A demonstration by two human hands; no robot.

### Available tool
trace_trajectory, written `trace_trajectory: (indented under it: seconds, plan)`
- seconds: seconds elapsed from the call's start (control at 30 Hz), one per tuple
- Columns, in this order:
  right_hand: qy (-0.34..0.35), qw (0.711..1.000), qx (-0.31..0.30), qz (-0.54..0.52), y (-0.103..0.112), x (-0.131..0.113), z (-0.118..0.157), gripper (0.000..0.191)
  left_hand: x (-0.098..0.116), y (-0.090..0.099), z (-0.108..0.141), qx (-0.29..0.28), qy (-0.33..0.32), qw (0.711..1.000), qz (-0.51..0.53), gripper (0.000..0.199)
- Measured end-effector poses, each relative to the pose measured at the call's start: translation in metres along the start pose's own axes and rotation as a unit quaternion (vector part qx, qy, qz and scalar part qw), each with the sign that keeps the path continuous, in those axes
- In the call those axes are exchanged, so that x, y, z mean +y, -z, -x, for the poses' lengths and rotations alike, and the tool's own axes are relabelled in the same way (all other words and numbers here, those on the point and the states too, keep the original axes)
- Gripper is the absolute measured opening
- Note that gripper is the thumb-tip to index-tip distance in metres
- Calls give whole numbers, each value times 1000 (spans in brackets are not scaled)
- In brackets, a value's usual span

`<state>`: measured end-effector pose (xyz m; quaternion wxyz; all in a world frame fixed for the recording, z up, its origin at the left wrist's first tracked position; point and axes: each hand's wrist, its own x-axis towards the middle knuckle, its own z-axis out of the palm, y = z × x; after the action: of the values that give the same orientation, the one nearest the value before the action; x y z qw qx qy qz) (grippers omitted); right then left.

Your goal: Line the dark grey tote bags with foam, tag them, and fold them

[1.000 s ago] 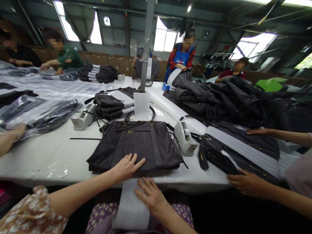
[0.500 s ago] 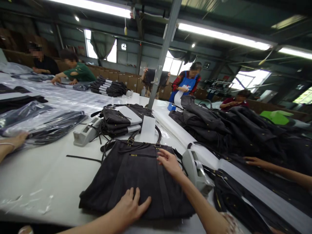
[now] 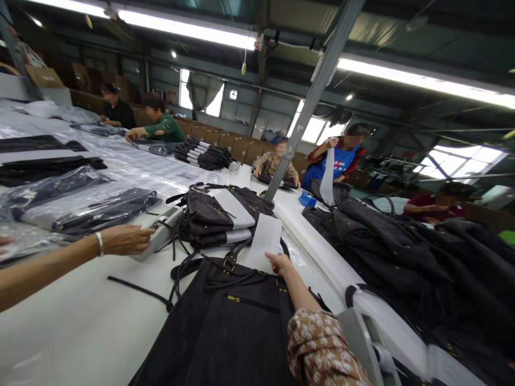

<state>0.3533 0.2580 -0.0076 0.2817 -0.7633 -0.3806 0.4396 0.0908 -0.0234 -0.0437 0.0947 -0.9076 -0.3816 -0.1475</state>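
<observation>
A dark handbag [image 3: 237, 332] with a short zip and brass-coloured buckles lies flat in front of me, its lower part cut off by the frame. My right hand [image 3: 281, 264] is over its top edge, index finger and thumb at the lower right edge of a white paper strip [image 3: 265, 238], other fingers curled. The strip sits between the bag's handles and slants upward. My left hand is out of view. From the left, a co-worker's hand with a white bracelet [image 3: 127, 239] reaches to a grey tape dispenser [image 3: 159, 234].
Beyond the strip are stacked dark bags [image 3: 209, 214] with white wraps. A metal post [image 3: 300, 126] rises from the table. Heaped dark bags [image 3: 386, 236] and another grey dispenser [image 3: 368, 343] are at right; plastic-wrapped bags [image 3: 92, 209] lie left. Several people work behind.
My left hand has left the bag and the view. My right hand has moved up to the paper strip. The co-worker's braceleted hand has come in to the dispenser. The view has shifted.
</observation>
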Motion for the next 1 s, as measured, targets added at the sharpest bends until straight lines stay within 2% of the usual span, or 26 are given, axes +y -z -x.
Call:
trace_trajectory:
  seconds: [0.07,0.17,0.3,0.43,0.53,0.63,0.7,0.73,0.77,0.8,0.87,0.93,1.0]
  plan:
    - [-1,1000,-22,9,1,-1,-8,23,-30,0,-4,-8,22,1000,0,86]
    - [9,998,-61,16,3,-6,-14,25,-81,4,-5,-21,58,998,-4,91]
    - [33,996,-88,1,4,-17,-19,42,-158,25,8,-35,99,994,-19,83]
    - [60,994,-84,-17,2,-30,-25,52,-237,45,38,-50,125,990,-38,71]
    - [78,994,-79,-18,-1,-39,-30,49,-286,41,63,-95,95,989,-64,37]
    - [100,993,-66,-5,-5,-49,-31,42,-309,27,73,-127,62,988,-69,41]
    - [118,991,-61,13,-6,-56,-28,39,-297,20,69,-151,41,987,-37,45]
    - [128,990,-60,26,-5,-59,-24,37,-279,18,63,-157,30,987,-12,46]
    - [140,987,-60,42,-3,-62,-19,36,-251,16,56,-155,25,988,13,48]
    - [154,985,-59,58,1,-64,-12,37,-215,14,47,-152,3,987,44,53]
    - [183,977,-52,92,10,-61,7,41,-125,8,31,-77,36,995,53,70]
    - [204,971,-44,115,21,-50,35,41,-30,1,18,-72,-1,995,70,73]
    - [245,958,-31,148,29,-28,68,36,44,-8,12,-72,-27,994,74,70]
